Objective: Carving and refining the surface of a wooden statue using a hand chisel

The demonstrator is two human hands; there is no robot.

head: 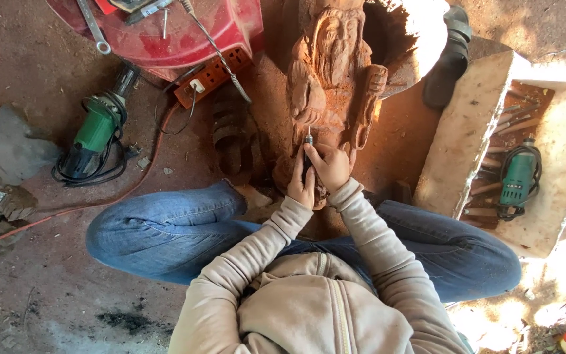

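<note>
Clothing: beige zip-front hooded sweatshirt (pixel 316 308) with long ribbed-cuff sleeves covering both arms to the wrists; blue denim jeans (pixel 171 229) on both legs; bare left hand (pixel 301 187) and right hand (pixel 332 167).

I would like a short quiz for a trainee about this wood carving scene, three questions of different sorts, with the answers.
1. True or false: both hands grip one slim rotary tool against the wooden figure.
2. What colour is the power tool lying on the ground beside the person's left knee?
3. Where does the wrench lie? A) on the red tray B) in the wooden box C) on the jeans

Key
1. True: left hand and right hand close around it together.
2. Green.
3. A, on the red tray.
</note>
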